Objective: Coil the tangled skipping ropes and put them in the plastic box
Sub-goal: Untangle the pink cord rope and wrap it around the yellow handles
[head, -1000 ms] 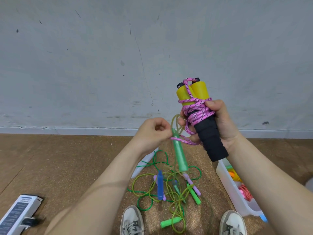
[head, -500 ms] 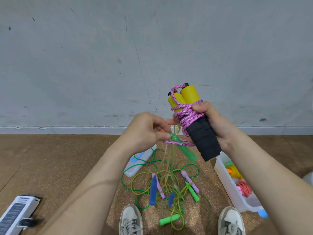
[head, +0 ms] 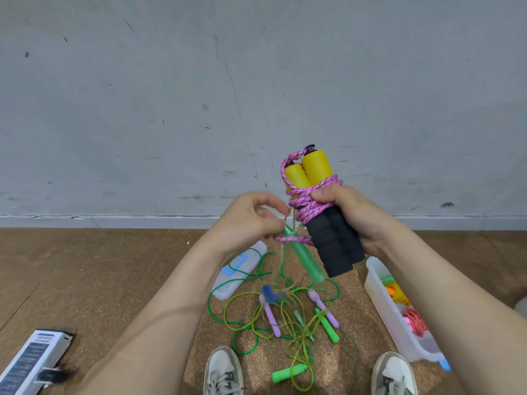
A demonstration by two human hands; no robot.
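Head camera on you: your right hand (head: pixel 353 220) is clamped round the pink skipping rope (head: pixel 309 205), whose cord is wound about its paired yellow-and-black foam handles (head: pixel 316 166). The bundle is upright in front of the grey wall. Just left of it, your left hand (head: pixel 251 223) has its fingers curled in, pinching the thin yellow-green cord (head: pixel 288 220) that drops towards the floor. A loose pink loop hangs right below those fingertips. A green handle (head: pixel 303 259) dangles tilted under the bundle. Down by your shoes (head: pixel 224 372), the tangled ropes (head: pixel 285 317) sprawl on the cork mat (head: pixel 256 363), with green, purple and blue handles mixed in. The plastic box (head: pixel 379 289) sits right of the tangle with orange and pink ropes inside, and its lid (head: pixel 228 286) lies on the left. A white carton (head: pixel 34 357) is at near left.
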